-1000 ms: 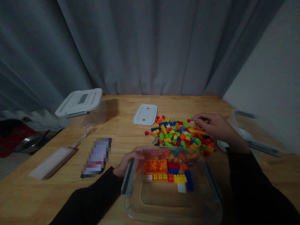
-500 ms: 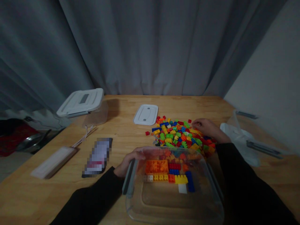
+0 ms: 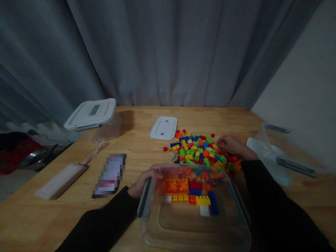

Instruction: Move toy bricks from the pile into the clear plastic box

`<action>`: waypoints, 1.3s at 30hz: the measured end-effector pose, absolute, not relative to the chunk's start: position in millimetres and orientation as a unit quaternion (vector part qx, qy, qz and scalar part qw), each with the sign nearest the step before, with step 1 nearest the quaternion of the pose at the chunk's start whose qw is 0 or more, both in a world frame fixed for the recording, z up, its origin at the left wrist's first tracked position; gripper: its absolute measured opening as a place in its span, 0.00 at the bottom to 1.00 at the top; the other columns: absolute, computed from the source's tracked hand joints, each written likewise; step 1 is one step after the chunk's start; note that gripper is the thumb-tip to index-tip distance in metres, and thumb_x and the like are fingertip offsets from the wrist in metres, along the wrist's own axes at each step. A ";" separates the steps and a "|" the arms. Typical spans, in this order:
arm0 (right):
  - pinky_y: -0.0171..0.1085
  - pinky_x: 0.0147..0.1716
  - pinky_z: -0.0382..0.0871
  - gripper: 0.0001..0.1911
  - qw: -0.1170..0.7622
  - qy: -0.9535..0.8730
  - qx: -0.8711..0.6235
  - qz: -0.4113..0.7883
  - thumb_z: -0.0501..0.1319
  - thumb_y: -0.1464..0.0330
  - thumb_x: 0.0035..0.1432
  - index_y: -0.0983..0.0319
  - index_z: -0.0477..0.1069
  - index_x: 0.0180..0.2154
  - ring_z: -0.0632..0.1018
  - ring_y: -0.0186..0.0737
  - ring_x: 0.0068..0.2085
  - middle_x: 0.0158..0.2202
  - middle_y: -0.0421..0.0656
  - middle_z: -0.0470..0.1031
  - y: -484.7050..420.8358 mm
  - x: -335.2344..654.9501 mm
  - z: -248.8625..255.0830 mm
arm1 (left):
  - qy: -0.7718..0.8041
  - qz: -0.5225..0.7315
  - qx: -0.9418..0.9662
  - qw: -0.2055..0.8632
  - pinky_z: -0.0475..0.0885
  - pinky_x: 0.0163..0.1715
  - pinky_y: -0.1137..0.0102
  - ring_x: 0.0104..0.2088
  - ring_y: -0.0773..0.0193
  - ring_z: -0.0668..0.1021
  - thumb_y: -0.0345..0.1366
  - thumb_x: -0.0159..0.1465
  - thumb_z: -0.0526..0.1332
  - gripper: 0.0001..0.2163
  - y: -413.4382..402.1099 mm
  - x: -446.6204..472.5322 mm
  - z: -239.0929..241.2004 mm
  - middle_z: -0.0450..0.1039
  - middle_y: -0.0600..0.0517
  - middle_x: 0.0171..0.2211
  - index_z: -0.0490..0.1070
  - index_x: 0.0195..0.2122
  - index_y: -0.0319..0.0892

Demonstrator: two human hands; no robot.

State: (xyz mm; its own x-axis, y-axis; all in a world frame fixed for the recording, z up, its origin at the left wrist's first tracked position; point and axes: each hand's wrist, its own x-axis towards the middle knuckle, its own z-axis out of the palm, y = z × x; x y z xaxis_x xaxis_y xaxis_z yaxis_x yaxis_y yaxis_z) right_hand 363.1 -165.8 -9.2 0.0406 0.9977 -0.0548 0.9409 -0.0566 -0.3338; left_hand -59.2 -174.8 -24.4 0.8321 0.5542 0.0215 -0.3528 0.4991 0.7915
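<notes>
"Where's the L hand (image 3: 143,179)?"

"Clamped on the tub (image 3: 183,224), at its 10 o'clock corner. Tub's at approx. 6 o'clock on the worktop (image 3: 139,122), w/ some bricks (image 3: 175,186) inside, incl. a big orange one."

"And the R hand (image 3: 233,146)?"

"Well apart from the L, fingers bent down at the pile (image 3: 193,150), approx. its 3 o'clock side. Can't tell if it's got a brick."

"Pile's where?"

"12 o'clock from the tub, just beyond it. Lid (image 3: 163,128) at 11, phone (image 3: 109,175) approx. 10, clear bin (image 3: 295,166) at 2."
</notes>
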 end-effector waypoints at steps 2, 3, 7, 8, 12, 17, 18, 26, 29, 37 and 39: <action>0.37 0.44 0.72 0.13 0.098 -0.676 -0.716 0.141 0.60 0.69 0.60 0.65 0.83 0.42 0.83 0.46 0.43 0.43 0.50 0.85 -165.1 364.6 -10.0 | 0.120 0.268 0.427 0.855 0.61 0.65 0.49 0.61 0.39 0.75 0.31 0.51 0.56 0.26 -174.8 -59.3 -23.8 0.82 0.40 0.53 0.81 0.51 0.35; 0.37 0.44 0.72 0.13 0.095 -0.677 -0.715 0.142 0.60 0.69 0.60 0.65 0.82 0.41 0.83 0.45 0.43 0.43 0.50 0.85 -165.1 364.9 -10.0 | 0.119 0.268 0.430 0.854 0.61 0.65 0.49 0.62 0.39 0.75 0.31 0.51 0.56 0.26 -174.8 -59.1 -23.3 0.82 0.40 0.53 0.81 0.50 0.35; 0.38 0.44 0.72 0.13 0.087 -0.684 -0.711 0.141 0.60 0.68 0.60 0.65 0.82 0.42 0.83 0.46 0.43 0.44 0.51 0.85 -166.0 364.2 -8.5 | 0.106 0.269 0.442 0.849 0.59 0.66 0.48 0.63 0.40 0.74 0.31 0.51 0.55 0.27 -175.1 -58.1 -21.4 0.81 0.41 0.54 0.81 0.51 0.34; 0.37 0.43 0.72 0.13 0.086 -0.683 -0.712 0.140 0.60 0.69 0.60 0.65 0.82 0.42 0.83 0.46 0.43 0.44 0.51 0.85 -166.3 363.7 -8.1 | 0.104 0.269 0.443 0.849 0.59 0.66 0.48 0.63 0.40 0.74 0.31 0.52 0.55 0.27 -175.0 -58.0 -21.4 0.81 0.41 0.55 0.81 0.51 0.34; 0.36 0.42 0.72 0.12 0.088 -0.677 -0.718 0.136 0.61 0.70 0.59 0.63 0.82 0.41 0.83 0.45 0.42 0.42 0.49 0.85 -166.6 362.5 -7.9 | 0.109 0.270 0.433 0.853 0.59 0.66 0.48 0.62 0.39 0.75 0.31 0.52 0.56 0.27 -174.5 -59.1 -24.5 0.81 0.41 0.55 0.81 0.52 0.35; 0.37 0.42 0.72 0.12 0.093 -0.679 -0.714 0.139 0.61 0.70 0.58 0.63 0.81 0.40 0.83 0.45 0.42 0.42 0.49 0.85 -165.4 363.9 -9.0 | 0.120 0.281 0.423 0.853 0.60 0.66 0.49 0.62 0.39 0.74 0.30 0.51 0.56 0.26 -175.0 -60.0 -26.4 0.81 0.41 0.54 0.82 0.50 0.35; 0.38 0.42 0.72 0.12 0.095 -0.682 -0.711 0.141 0.60 0.70 0.58 0.63 0.81 0.40 0.83 0.46 0.42 0.42 0.50 0.84 -165.4 364.3 -9.1 | 0.123 0.282 0.422 0.853 0.61 0.66 0.49 0.62 0.39 0.74 0.30 0.51 0.56 0.26 -175.3 -60.1 -25.8 0.81 0.41 0.54 0.82 0.50 0.35; 0.39 0.41 0.71 0.13 0.112 -0.691 -0.702 0.132 0.59 0.69 0.60 0.64 0.81 0.39 0.82 0.47 0.41 0.41 0.50 0.84 -168.9 363.0 -5.6 | 0.125 0.280 0.416 0.856 0.65 0.63 0.48 0.59 0.39 0.77 0.31 0.51 0.57 0.26 -173.0 -62.4 -32.9 0.82 0.40 0.53 0.81 0.51 0.35; 0.39 0.41 0.71 0.13 0.115 -0.694 -0.699 0.129 0.59 0.68 0.60 0.64 0.81 0.40 0.82 0.47 0.42 0.42 0.50 0.84 -170.2 361.1 -2.6 | 0.114 0.277 0.412 0.860 0.63 0.64 0.48 0.60 0.39 0.77 0.30 0.51 0.56 0.27 -171.8 -62.5 -35.7 0.82 0.40 0.54 0.81 0.52 0.35; 0.37 0.41 0.71 0.12 0.123 -0.685 -0.705 0.141 0.60 0.69 0.59 0.64 0.81 0.40 0.82 0.45 0.41 0.41 0.49 0.84 -171.4 358.3 3.6 | 0.115 0.262 0.422 0.860 0.60 0.66 0.47 0.62 0.38 0.75 0.31 0.52 0.56 0.28 -173.5 -62.0 -27.6 0.81 0.39 0.55 0.79 0.53 0.34; 0.37 0.40 0.71 0.12 0.123 -0.690 -0.700 0.137 0.60 0.69 0.59 0.64 0.81 0.39 0.82 0.44 0.40 0.41 0.49 0.84 -172.0 357.9 5.1 | 0.114 0.265 0.420 0.860 0.60 0.66 0.47 0.62 0.38 0.75 0.31 0.51 0.56 0.28 -173.6 -61.4 -28.1 0.81 0.39 0.54 0.79 0.53 0.34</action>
State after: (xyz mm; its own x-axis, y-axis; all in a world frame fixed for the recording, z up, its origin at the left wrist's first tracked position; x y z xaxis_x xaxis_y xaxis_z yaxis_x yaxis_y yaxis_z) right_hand 357.9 -172.0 5.1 0.0096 0.9997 -0.0232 0.9323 -0.0173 -0.3613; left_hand -61.4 -173.6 -28.1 0.8332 0.5524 0.0263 -0.3604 0.5063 0.7834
